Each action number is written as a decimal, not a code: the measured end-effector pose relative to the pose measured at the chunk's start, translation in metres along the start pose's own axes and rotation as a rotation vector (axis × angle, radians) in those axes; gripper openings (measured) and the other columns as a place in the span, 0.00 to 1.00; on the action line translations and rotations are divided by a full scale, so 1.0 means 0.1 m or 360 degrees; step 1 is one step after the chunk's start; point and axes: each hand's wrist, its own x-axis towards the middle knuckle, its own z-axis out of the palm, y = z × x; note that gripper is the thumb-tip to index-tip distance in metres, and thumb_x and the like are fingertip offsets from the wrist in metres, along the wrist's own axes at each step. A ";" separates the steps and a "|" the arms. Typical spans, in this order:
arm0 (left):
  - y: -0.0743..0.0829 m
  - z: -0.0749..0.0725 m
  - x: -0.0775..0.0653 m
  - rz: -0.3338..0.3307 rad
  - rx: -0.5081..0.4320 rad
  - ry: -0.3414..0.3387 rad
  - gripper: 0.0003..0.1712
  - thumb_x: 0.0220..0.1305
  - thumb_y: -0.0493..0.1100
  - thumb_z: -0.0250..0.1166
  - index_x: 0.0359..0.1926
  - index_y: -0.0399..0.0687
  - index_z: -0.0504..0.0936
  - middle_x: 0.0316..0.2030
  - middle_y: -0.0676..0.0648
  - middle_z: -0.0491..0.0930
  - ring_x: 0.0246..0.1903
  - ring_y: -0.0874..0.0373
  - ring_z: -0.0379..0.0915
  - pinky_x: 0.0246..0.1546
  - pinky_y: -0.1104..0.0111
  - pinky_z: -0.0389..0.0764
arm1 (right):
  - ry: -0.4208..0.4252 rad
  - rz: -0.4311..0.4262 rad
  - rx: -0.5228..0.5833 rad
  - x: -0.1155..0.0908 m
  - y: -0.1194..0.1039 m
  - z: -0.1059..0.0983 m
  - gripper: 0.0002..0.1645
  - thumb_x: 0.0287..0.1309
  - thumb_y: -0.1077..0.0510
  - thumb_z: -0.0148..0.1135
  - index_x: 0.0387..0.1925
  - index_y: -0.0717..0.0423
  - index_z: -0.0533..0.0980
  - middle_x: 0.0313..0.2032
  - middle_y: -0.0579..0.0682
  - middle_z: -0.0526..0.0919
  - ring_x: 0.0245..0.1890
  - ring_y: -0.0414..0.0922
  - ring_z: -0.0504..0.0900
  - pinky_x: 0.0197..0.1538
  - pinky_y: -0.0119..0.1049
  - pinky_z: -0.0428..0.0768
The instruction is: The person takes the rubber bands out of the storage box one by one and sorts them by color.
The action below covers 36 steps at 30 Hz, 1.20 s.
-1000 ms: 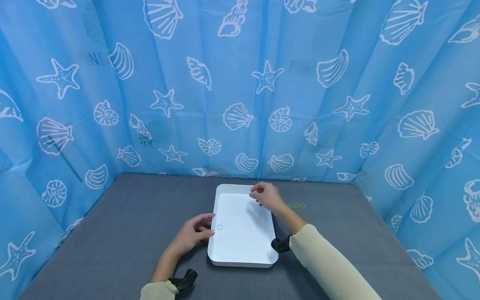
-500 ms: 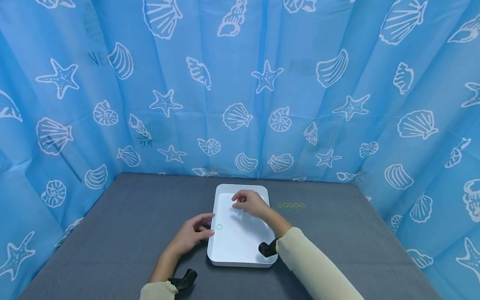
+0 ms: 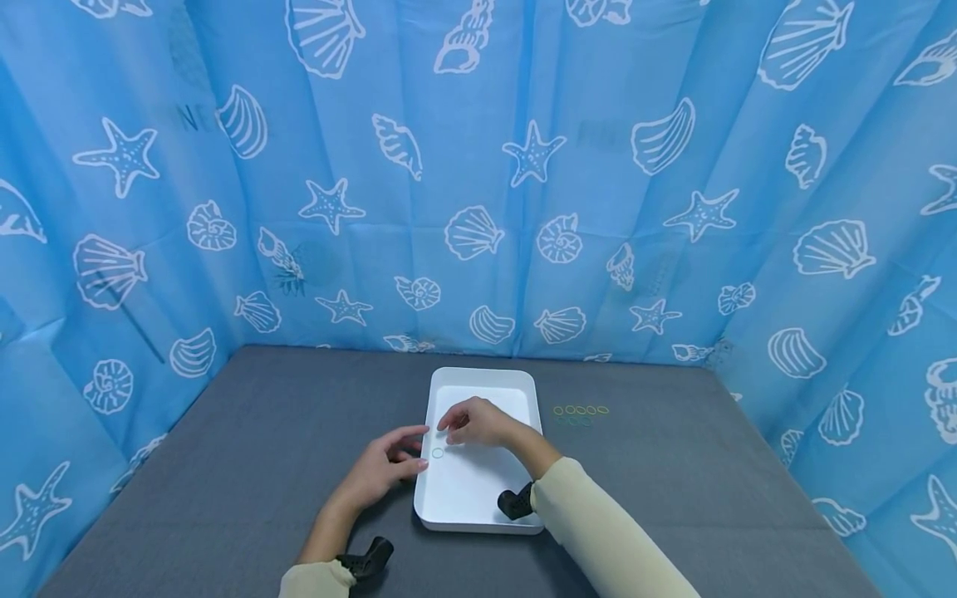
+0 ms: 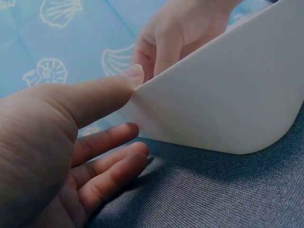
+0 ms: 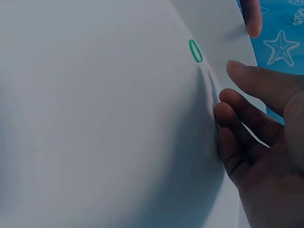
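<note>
A shallow white tray (image 3: pixel 478 490) lies on the grey cloth. Inside it, by the left wall, is a small thin green ring (image 3: pixel 438 453), possibly a rubber band; it shows as a green loop (image 5: pixel 195 51) in the right wrist view. My right hand (image 3: pixel 478 422) reaches into the tray just behind that ring, fingers bent, with a gap between thumb (image 5: pixel 256 83) and fingers and nothing visible between them. My left hand (image 3: pixel 381 465) touches the tray's left rim with its fingertips; its thumb (image 4: pixel 104 92) lies at the rim, the other fingers outside the wall.
Right of the tray, a row of several yellow rings (image 3: pixel 581 410) lies on the cloth (image 3: pixel 643 482), with fainter green rings (image 3: pixel 573 421) in front. A blue curtain (image 3: pixel 478 166) with white shells and starfish stands behind the table. Both wrists wear black camera mounts (image 3: pixel 516 502).
My right hand has moved from the tray's back right wall leftward and nearer, to beside the green ring. The rings on the cloth have come into fuller view. My left hand stays put.
</note>
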 end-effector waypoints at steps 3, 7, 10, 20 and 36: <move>0.00 -0.01 0.01 0.0004 -0.0001 -0.0007 0.30 0.60 0.46 0.70 0.63 0.52 0.75 0.51 0.42 0.77 0.38 0.53 0.76 0.37 0.61 0.76 | -0.0054 -0.0035 -0.0014 -0.01 -0.02 0.00 0.09 0.57 0.65 0.67 0.39 0.52 0.84 0.28 0.45 0.77 0.30 0.41 0.73 0.36 0.33 0.71; 0.01 0.00 0.01 0.0011 0.0000 -0.0018 0.30 0.60 0.46 0.70 0.63 0.51 0.75 0.51 0.42 0.77 0.38 0.53 0.76 0.37 0.61 0.76 | -0.0149 -0.0094 -0.0037 -0.02 -0.04 0.01 0.10 0.56 0.66 0.68 0.40 0.54 0.84 0.25 0.45 0.75 0.27 0.40 0.71 0.34 0.32 0.68; 0.02 0.00 0.00 0.0016 0.0008 -0.0029 0.30 0.60 0.46 0.70 0.64 0.51 0.74 0.51 0.42 0.77 0.38 0.53 0.76 0.37 0.61 0.76 | -0.0188 -0.0115 -0.0068 0.00 -0.03 0.03 0.12 0.54 0.66 0.70 0.40 0.53 0.85 0.23 0.44 0.74 0.25 0.38 0.70 0.32 0.30 0.67; 0.01 0.00 0.00 0.0026 -0.0007 -0.0033 0.29 0.61 0.45 0.69 0.63 0.51 0.74 0.52 0.42 0.76 0.39 0.52 0.76 0.37 0.62 0.76 | -0.0151 -0.0068 -0.0139 0.06 -0.04 0.10 0.09 0.51 0.65 0.72 0.34 0.49 0.85 0.21 0.45 0.75 0.23 0.39 0.71 0.31 0.30 0.67; 0.00 -0.01 0.00 0.0002 0.0003 0.0005 0.29 0.61 0.44 0.70 0.63 0.52 0.75 0.51 0.43 0.77 0.39 0.53 0.76 0.36 0.61 0.75 | -0.0130 0.0039 -0.0243 0.03 -0.10 0.13 0.05 0.55 0.63 0.71 0.26 0.53 0.83 0.22 0.42 0.78 0.27 0.38 0.73 0.37 0.32 0.69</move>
